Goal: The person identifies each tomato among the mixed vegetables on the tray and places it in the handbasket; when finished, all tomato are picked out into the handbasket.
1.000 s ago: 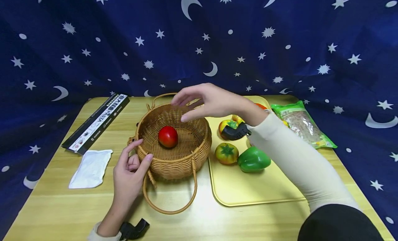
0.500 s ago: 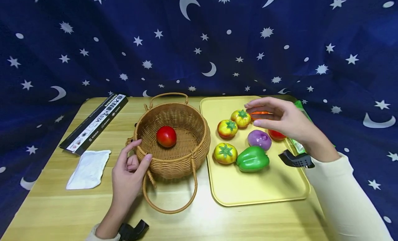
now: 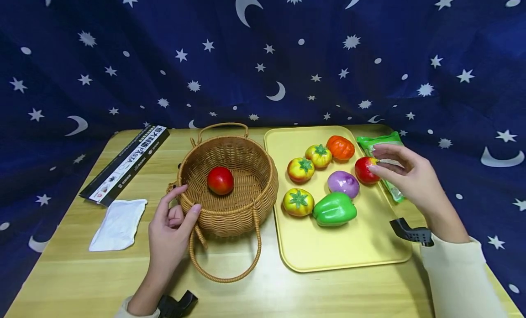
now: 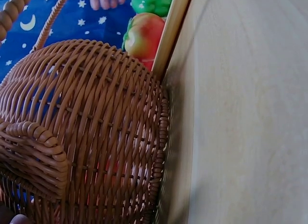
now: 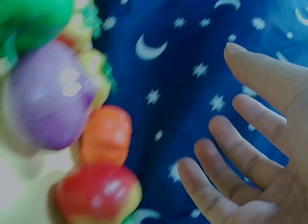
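In the head view my left hand [image 3: 172, 231] is at the near-left rim of a round wicker basket [image 3: 230, 222], gripping it with thumb and index finger. A smooth red round fruit [image 3: 220, 180] lies inside the basket. My right hand [image 3: 411, 176] hovers by the tray's right edge, fingers spread, beside a red fruit with a yellow end [image 3: 365, 170]. In the right wrist view the fingers stay apart from that red fruit [image 5: 98, 192]. The yellow tray [image 3: 345, 249] also carries a purple onion-like vegetable [image 3: 343, 184], a green bell pepper [image 3: 334, 209], and an orange pumpkin [image 3: 340, 148].
Several yellow-red tomatoes [image 3: 298, 202] with green tops lie on the tray's left part. A green packet [image 3: 380, 140] sits behind the right hand. At left are a black pasta box [image 3: 125, 165] and a white packet [image 3: 118, 225]. A basket handle [image 3: 223, 280] hangs toward the front.
My right hand has moved from above the basket rightward, across the tray, to the red-and-yellow fruit at its right edge. My left hand has stayed on the basket rim.
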Available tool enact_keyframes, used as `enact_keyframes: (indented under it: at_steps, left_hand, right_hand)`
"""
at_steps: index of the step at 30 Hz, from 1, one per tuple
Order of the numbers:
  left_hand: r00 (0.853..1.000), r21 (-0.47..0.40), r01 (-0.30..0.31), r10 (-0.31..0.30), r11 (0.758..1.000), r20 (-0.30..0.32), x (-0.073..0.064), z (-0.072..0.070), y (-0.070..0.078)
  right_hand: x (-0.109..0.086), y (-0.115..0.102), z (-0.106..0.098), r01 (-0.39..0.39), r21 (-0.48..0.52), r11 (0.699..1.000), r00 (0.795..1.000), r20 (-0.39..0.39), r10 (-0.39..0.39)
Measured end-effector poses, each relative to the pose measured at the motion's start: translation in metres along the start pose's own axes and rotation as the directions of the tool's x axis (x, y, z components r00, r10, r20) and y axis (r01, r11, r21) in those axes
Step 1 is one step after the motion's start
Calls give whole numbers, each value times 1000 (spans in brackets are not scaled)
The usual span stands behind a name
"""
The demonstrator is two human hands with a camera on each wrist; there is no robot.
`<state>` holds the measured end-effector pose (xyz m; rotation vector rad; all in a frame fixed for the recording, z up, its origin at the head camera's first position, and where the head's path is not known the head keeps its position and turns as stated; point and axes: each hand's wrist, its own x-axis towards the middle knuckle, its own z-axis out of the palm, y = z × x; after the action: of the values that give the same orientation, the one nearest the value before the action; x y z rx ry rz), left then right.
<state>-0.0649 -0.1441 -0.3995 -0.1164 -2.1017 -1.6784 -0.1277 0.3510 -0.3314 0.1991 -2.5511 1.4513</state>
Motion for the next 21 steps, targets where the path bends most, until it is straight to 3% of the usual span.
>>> enact_keyframes:
  at_steps: [6, 15, 21]
  left_hand:
    - [1000, -11, -2, 2, 1000, 6, -1, 0, -1]
    - [1000, -16, -1, 1, 1000, 10, 0, 0, -1]
    - [1000, -11, 1, -1, 1000, 10, 0, -1, 0]
  right_hand:
    - [-6, 36, -1, -62, -15, 998, 996, -66, 60]
    - [-6, 71, 7, -170, 127, 977, 968, -166, 189]
    - [-7, 81, 15, -213, 72, 974, 959, -178, 222]
